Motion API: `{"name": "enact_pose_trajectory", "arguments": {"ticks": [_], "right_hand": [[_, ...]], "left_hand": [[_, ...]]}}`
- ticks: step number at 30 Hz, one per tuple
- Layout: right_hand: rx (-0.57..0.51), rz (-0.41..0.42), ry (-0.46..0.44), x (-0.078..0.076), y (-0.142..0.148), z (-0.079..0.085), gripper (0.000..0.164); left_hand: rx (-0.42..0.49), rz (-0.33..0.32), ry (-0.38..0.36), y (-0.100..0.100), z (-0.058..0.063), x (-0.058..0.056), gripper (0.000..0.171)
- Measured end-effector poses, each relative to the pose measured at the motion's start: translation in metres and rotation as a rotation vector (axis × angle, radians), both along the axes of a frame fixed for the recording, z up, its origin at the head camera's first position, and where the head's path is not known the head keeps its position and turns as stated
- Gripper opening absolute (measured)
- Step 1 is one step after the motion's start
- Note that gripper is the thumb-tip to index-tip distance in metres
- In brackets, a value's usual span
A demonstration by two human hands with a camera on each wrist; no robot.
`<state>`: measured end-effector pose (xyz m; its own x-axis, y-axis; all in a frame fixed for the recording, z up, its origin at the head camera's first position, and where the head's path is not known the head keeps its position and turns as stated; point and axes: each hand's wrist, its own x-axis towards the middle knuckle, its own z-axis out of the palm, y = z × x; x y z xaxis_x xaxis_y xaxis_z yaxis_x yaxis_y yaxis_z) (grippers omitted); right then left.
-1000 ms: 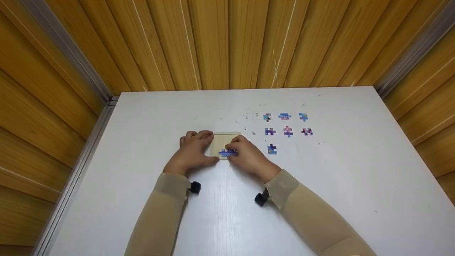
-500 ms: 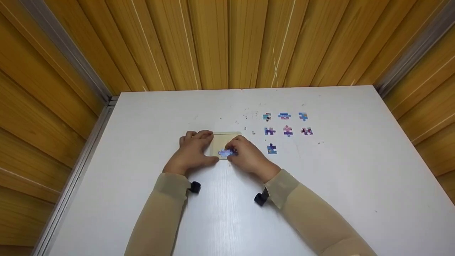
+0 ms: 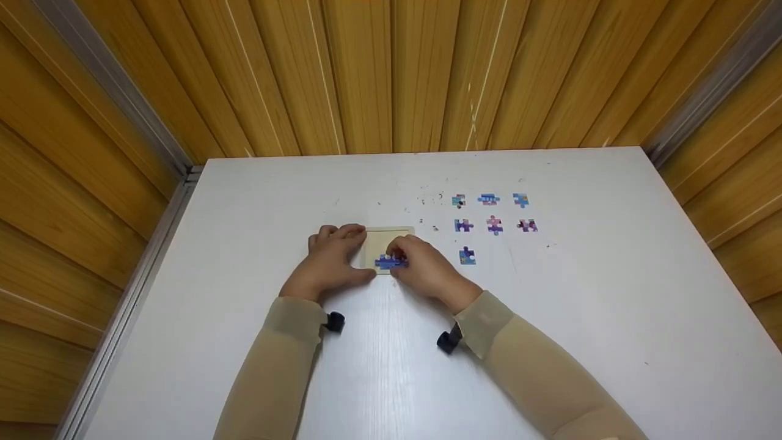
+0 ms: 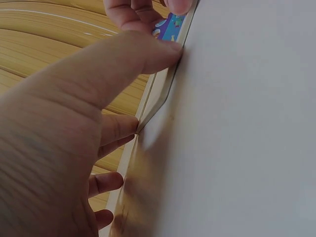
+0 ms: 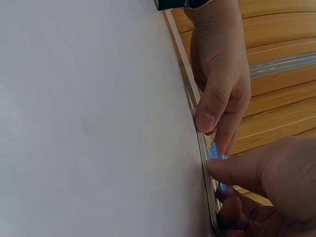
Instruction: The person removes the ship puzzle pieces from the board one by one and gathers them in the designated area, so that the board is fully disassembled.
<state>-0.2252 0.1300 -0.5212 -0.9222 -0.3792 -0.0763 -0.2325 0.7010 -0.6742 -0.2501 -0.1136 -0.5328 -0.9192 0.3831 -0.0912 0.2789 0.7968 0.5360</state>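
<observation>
In the head view a shallow pale wooden puzzle tray [image 3: 377, 242] lies on the white table. My left hand [image 3: 330, 260] holds its left side, thumb at the near edge and index finger at the far left corner. Along the tray's near side sits a blue and purple jigsaw piece [image 3: 383, 263]. Just right of it, the thumb and fingers of my right hand [image 3: 427, 267] pinch another jigsaw piece [image 3: 401, 262], partly hidden by them. From the right wrist, this pinched piece [image 5: 223, 188] stands tilted behind the thumb.
Several loose jigsaw pieces [image 3: 495, 225] lie spread in rows to the right of the tray. One piece [image 3: 467, 256] is nearest my right hand. Small dark specks dot the table [image 3: 580, 275]. Wood-patterned walls [image 3: 366, 73] rise behind and at both sides.
The pale glare on the left piece half a second ago is gone, and it shows blue again. My right fingers have shifted slightly at the pieces. My left hand stays put.
</observation>
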Motion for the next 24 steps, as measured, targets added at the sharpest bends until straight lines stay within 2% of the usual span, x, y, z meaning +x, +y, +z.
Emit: {"name": "enact_pose_trajectory", "arguments": {"ticks": [11, 24], "right_hand": [[-0.015, -0.002, 0.003, -0.0003, 0.0000, -0.0010, 0.034], [-0.024, -0.009, 0.032, 0.0000, 0.0014, -0.0007, 0.034]], "left_hand": [[-0.018, -0.020, 0.011, -0.0011, -0.0013, -0.0010, 0.102], [-0.016, -0.012, 0.004, -0.0004, -0.0015, -0.0005, 0.102]]}}
